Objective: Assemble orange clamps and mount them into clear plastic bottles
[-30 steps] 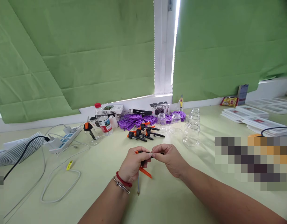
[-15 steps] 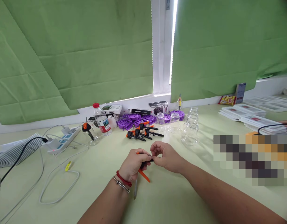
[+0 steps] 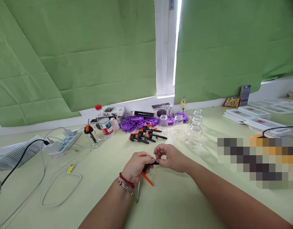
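My left hand [image 3: 136, 163] is closed around a black-and-orange bottle top [image 3: 147, 179], much of it hidden by the fingers. An orange lever sticks out below the hand, and a thin metal tube [image 3: 138, 192] points down beside it; whether the two are joined is hidden. With thumb and forefinger, my right hand [image 3: 169, 157] pinches at the black end on the right side of the same piece. Beyond the hands lies a cluster of similar black-and-orange bottle tops [image 3: 143, 136]. A glass bottle [image 3: 95, 142] at the left has one such top on it.
Purple round holders [image 3: 136, 121] lie behind the tops, beside a red-capped water bottle [image 3: 105, 124]. Several clear glass bottles [image 3: 194, 135] stand at centre right. A power strip [image 3: 67, 143] and cables occupy the left; stacked white cards [image 3: 258, 122] are at the right.
My right fingertips have shifted slightly right, and more of the black end shows between the hands. My left hand keeps its hold. At the far right edge, another person's hand has gone out of view.
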Demonstrator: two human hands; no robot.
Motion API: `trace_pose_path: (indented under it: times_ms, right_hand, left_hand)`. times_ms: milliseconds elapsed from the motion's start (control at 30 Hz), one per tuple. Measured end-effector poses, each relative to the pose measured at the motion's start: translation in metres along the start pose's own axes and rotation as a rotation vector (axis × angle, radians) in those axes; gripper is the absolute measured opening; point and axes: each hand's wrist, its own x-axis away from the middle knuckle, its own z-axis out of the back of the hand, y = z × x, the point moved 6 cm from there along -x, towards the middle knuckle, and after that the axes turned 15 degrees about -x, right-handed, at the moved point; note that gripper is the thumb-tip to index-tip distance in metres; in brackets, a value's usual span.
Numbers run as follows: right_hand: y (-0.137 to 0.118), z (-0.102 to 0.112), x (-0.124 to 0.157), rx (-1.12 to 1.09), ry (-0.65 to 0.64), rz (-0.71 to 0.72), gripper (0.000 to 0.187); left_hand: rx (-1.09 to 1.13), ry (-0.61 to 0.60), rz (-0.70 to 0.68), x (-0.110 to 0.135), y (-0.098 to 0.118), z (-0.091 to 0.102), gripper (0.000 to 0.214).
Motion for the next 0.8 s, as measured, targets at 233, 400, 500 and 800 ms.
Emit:
trace_pose_path:
  times_ms: [233,400,500,800]
  right_hand:
    - [0.000,-0.004,0.000,-0.088,-0.040,-0.009,0.021]
    - [0.003,-0.006,-0.002,-0.146,-0.066,-0.012,0.017]
    - [0.001,-0.002,-0.002,-0.080,-0.075,0.008,0.016]
    - [0.003,0.003,-0.002,-0.061,-0.042,0.037,0.014]
  left_hand:
    - [0.005,0.000,0.003,-0.001,0.000,0.000,0.008]
    - [0.010,0.004,0.012,-0.002,-0.001,-0.001,0.009]
    - [0.013,0.000,0.013,-0.001,0.000,-0.001,0.009]
    - [0.031,0.029,0.015,0.001,0.001,0.003,0.011]
